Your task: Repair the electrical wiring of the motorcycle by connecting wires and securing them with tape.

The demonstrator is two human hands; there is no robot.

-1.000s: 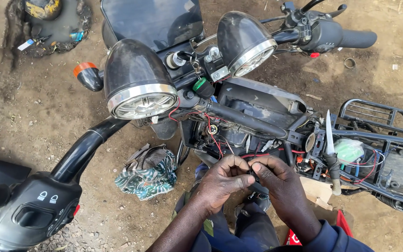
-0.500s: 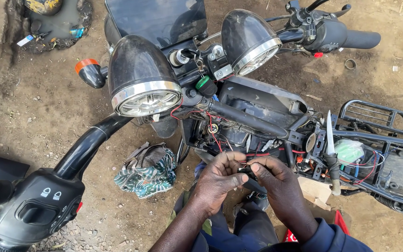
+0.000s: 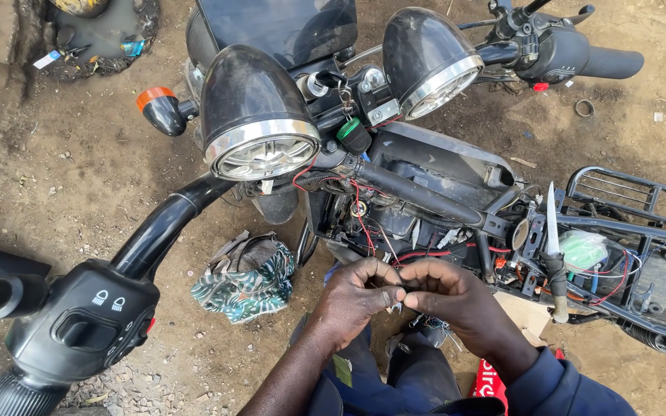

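Note:
My left hand (image 3: 358, 296) and my right hand (image 3: 456, 302) meet fingertip to fingertip just below the motorcycle's open frame (image 3: 425, 196). Between the pinched fingers is a small dark wire end (image 3: 402, 289), gripped by both hands; its detail is too small to tell. Red wires (image 3: 360, 212) and black wires hang from the frame right above my hands. My legs in blue trousers (image 3: 410, 377) are under the hands.
Two chrome-rimmed black speakers (image 3: 260, 123) (image 3: 433, 62) sit on the handlebar. The left switch housing (image 3: 86, 327) fills the lower left. A knife (image 3: 553, 254) stands upright in the frame at right. A patterned cloth (image 3: 244, 277) lies on the dirt. A rear rack (image 3: 626, 196) is right.
The view has drifted slightly, so the motorcycle sits a little further right in the frame. My hands stay together at the same wires, fingers working in small motions.

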